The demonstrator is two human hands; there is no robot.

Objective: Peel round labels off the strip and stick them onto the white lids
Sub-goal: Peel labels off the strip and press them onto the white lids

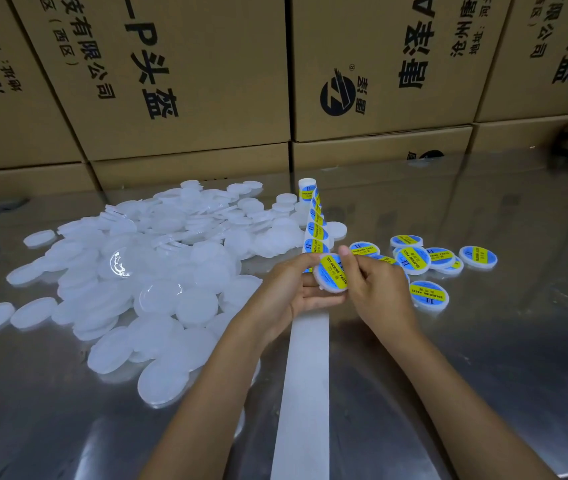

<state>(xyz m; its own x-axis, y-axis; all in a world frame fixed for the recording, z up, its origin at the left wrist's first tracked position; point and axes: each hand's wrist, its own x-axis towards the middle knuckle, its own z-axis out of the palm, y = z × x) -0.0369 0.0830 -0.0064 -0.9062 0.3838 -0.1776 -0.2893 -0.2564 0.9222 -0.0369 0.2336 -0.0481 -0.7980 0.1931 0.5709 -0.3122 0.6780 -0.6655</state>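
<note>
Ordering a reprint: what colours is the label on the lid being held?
Blue with a yellow band, on the held lid, head view.

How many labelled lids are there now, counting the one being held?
9 labelled lids: one in the left hand, one alone nearest the person, seven clustered right of the strip, partly overlapping. Others may hide behind the right hand.

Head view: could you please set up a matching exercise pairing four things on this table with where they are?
1. plain lids
2. labelled lids
3. bare strip
4. lid in hands

A. right of the hands
B. running toward the camera between the forearms
C. heaped left of the strip
D. held by left hand and right hand

Pairs: 1-C, 2-A, 3-B, 4-D
</note>
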